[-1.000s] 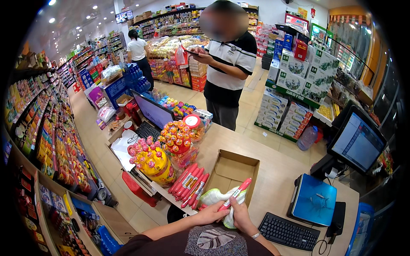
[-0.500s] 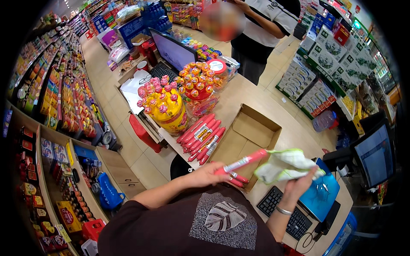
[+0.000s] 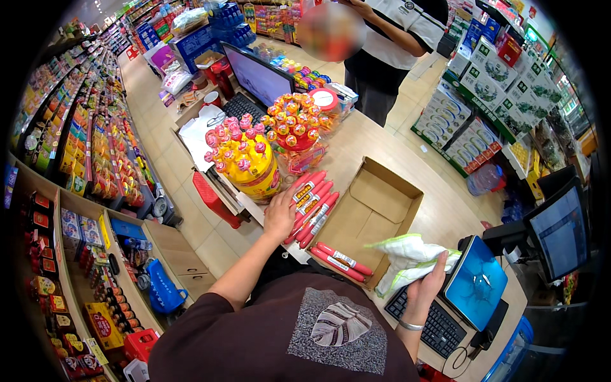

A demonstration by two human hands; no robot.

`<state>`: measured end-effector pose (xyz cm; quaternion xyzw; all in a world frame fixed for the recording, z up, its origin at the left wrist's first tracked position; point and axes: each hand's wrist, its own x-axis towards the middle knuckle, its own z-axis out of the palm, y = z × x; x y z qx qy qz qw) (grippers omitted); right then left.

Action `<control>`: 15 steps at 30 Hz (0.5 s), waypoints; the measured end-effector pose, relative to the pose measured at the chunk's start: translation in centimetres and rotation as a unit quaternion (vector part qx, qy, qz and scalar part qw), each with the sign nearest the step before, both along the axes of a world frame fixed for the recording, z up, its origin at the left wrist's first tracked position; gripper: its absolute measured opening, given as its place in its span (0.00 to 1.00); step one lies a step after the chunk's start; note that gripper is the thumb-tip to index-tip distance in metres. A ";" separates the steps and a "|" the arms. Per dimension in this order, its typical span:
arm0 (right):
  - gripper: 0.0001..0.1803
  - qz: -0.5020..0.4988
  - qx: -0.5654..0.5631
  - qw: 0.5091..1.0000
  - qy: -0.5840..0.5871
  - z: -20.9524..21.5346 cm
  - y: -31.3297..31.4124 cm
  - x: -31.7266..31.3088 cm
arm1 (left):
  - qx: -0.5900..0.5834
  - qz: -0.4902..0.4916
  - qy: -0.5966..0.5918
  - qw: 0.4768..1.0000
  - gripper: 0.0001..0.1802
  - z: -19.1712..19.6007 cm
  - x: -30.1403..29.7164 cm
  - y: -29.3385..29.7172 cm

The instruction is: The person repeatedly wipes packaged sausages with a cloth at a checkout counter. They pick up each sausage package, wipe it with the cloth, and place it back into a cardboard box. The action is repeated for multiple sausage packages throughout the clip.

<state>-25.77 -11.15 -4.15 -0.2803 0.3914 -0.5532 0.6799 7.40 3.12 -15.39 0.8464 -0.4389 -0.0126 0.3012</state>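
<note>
My left hand (image 3: 279,215) lies against the left side of a pile of red-wrapped sausages (image 3: 316,207), its fingers stretched along them and covering some. I see no separate sausage gripped in it. My right hand (image 3: 428,284) holds a white cloth (image 3: 407,254) with green edging, bunched and hanging over the box's right side. The shallow open cardboard box (image 3: 374,202) stands right of the pile. Two red sausages (image 3: 344,260) lie side by side in its near left corner.
Behind the pile stand a yellow tub of pink lollipops (image 3: 254,175) and a stand of orange lollipops (image 3: 294,121). A keyboard (image 3: 439,331), a blue-topped device (image 3: 477,275) and a monitor (image 3: 557,229) are at the right. A person (image 3: 394,38) stands across the counter.
My left hand has moved up and left from the cloth to the pile; the sausage it held no longer shows. The right hand has lowered slightly with the cloth.
</note>
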 end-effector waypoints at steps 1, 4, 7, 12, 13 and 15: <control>0.20 -0.010 -0.003 1.000 0.003 -0.4 -0.2 -0.2 | -0.003 0.003 -0.001 1.000 0.26 0.1 0.1 0.2; 0.20 -0.018 0.003 1.000 -0.004 -0.6 -0.7 -0.6 | 0.005 -0.019 -0.013 1.000 0.25 -0.6 0.4 1.0; 0.20 -0.015 0.006 1.000 -0.012 -0.5 -0.9 -0.7 | 0.005 -0.032 -0.020 0.999 0.24 -0.9 0.4 1.3; 0.18 -0.042 -0.001 0.999 -0.022 0.8 -0.7 -0.7 | -0.048 -0.047 -0.049 0.997 0.23 1.4 -1.8 0.3; 0.18 -0.040 -0.002 0.998 -0.039 0.8 -0.9 -1.0 | -0.066 -0.086 -0.028 0.994 0.22 2.7 -2.6 -0.2; 0.18 -0.028 -0.015 0.999 -0.037 1.0 -1.1 -2.3 | -0.084 -0.191 -0.034 0.977 0.18 4.5 -4.8 -1.5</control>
